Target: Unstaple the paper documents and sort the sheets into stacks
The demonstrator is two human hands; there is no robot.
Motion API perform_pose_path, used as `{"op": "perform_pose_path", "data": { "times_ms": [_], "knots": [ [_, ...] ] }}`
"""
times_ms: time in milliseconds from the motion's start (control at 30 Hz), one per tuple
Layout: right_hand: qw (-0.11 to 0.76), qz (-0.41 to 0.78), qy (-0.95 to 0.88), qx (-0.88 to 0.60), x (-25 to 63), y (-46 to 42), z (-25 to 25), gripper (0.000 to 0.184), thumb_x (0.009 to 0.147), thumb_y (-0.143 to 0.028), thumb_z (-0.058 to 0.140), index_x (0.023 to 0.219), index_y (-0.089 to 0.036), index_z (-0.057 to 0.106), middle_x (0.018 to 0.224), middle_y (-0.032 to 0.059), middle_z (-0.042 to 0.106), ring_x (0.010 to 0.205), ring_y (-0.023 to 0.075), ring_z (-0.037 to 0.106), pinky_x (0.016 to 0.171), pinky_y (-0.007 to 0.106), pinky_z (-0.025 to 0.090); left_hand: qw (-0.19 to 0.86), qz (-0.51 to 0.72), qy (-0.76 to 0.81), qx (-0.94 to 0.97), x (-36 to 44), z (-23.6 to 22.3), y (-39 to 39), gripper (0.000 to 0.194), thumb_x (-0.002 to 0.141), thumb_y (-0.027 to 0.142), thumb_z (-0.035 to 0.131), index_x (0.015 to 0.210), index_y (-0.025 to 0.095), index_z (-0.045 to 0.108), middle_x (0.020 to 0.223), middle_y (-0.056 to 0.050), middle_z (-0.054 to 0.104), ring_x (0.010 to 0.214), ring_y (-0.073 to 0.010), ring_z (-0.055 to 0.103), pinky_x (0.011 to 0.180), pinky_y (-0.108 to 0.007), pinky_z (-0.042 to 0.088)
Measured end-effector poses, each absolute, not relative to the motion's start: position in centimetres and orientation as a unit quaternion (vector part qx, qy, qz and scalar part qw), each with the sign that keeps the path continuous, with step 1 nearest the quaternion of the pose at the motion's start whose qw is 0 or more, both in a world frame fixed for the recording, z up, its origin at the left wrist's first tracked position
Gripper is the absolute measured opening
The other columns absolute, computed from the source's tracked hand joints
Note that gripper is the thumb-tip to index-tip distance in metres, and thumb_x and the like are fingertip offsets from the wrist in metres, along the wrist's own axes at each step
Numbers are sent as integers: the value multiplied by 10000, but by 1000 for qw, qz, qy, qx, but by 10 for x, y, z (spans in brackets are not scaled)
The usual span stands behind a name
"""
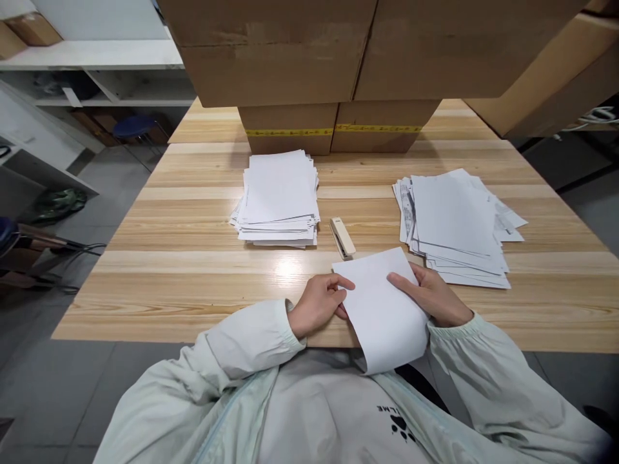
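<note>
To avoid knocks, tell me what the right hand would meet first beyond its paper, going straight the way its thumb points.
Past the white paper, the right hand would probably meet the cream stapler first, though height is hard to judge.

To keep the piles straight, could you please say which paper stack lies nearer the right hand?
The splayed stack on the right, just beyond the right hand; the neater stack lies left of the stapler.

Sheet (387, 309): plain white. Surface (169, 258): light tan, streaked wood grain. Stapler (343, 238): cream. Boxes (280, 71): brown, with yellow tape (290, 133) bearing dark marks. Jacket (242, 341): pale mint green. Shirt (314, 412): light grey, black paw print (398, 423).
</note>
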State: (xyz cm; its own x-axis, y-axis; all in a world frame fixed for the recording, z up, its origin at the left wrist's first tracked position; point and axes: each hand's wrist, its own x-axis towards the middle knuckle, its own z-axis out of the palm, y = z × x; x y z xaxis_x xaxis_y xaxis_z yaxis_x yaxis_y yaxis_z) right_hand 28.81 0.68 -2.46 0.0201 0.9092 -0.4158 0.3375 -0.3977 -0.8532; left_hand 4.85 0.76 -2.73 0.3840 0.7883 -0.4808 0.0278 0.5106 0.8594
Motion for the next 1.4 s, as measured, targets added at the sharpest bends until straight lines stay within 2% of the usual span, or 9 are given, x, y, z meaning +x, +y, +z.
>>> {"op": "perform_pose_path", "data": {
  "times_ms": [100,267,667,833,933,1000,1100,1233,1400],
  "knots": [
    [312,514,-454,-657,291,13,-28,454,739,-595,718,950,-196,673,877,58,744,716,205,670,582,308,526,735,262,487,393,54,-27,19,204,789,13,536,895,101,686,672,-22,658,568,-111,663,573,-229,586],
    [337,515,-445,-650,294,18,-29,435,748,-605,703,920,-208,665,809,45,732,677,202,656,555,305,506,738,259,497,375,59,-22,31,256,783,-37,491,890,94,684,600,12,602,538,-104,635,558,-240,582],
    [306,474,-501,-656,307,33,-32,406,794,-616,645,826,-212,620,712,13,666,601,171,575,506,281,421,760,256,486,346,66,-24,42,254,789,-52,473,896,85,658,599,-7,620,545,-110,647,588,-257,596],
    [200,263,-637,-696,320,41,-15,366,845,-597,554,858,-243,648,703,37,661,580,201,549,564,336,389,762,253,489,341,70,-25,46,212,789,-46,523,884,83,662,610,-13,627,548,-111,653,601,-261,603],
    [157,110,-699,-689,319,49,16,330,892,-526,499,1042,-280,661,840,69,705,618,228,572,639,387,392,762,247,488,348,70,-25,47,202,790,-49,533,876,81,663,606,-9,625,540,-107,655,603,-251,601],
    [168,71,-735,-653,308,62,36,317,926,-482,460,1062,-278,660,937,87,719,678,239,597,684,403,399,760,245,488,353,72,-25,48,204,791,-50,529,873,83,661,605,-9,626,537,-108,657,602,-249,600],
    [192,101,-793,-569,274,92,46,300,947,-429,444,973,-238,673,995,98,719,800,252,622,721,389,412,759,239,489,357,75,-24,48,198,790,-46,527,864,85,657,591,-9,626,526,-108,651,592,-244,593],
    [173,139,-847,-483,220,136,17,346,984,-359,376,919,-185,668,1000,116,689,945,256,586,818,378,406,760,241,492,349,78,-22,49,210,798,-52,499,852,85,649,580,-8,619,512,-101,637,567,-230,579],
    [163,160,-854,-468,184,159,-27,416,1022,-332,314,801,-176,630,882,102,653,875,223,533,829,350,391,763,245,496,334,78,-21,50,231,788,-71,479,830,89,640,572,7,607,487,-89,618,548,-223,575]
  ]
}}
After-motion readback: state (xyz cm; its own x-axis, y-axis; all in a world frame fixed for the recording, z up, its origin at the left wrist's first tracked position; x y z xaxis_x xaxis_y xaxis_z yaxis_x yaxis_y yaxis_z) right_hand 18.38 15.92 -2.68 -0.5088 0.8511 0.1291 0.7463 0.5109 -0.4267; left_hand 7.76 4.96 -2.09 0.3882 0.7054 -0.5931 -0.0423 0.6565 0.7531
